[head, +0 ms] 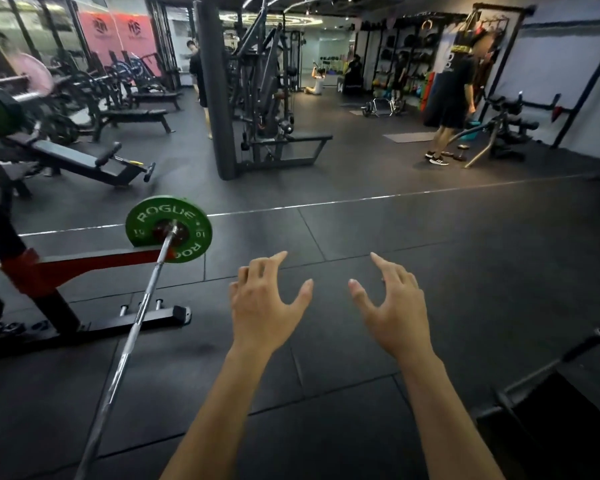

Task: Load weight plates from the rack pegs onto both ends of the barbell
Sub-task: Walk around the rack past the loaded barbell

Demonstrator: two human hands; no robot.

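Hands are out in front, both with nothing in them: the left hand (264, 303) and the right hand (392, 303) have fingers spread and a bit bent, over the black floor (465, 271). To the left the barbell (142, 306) runs away from us, with one green plate (168, 229) on its far end. No peg with more plates shows clearly. With only one end loaded, the bar could tip.
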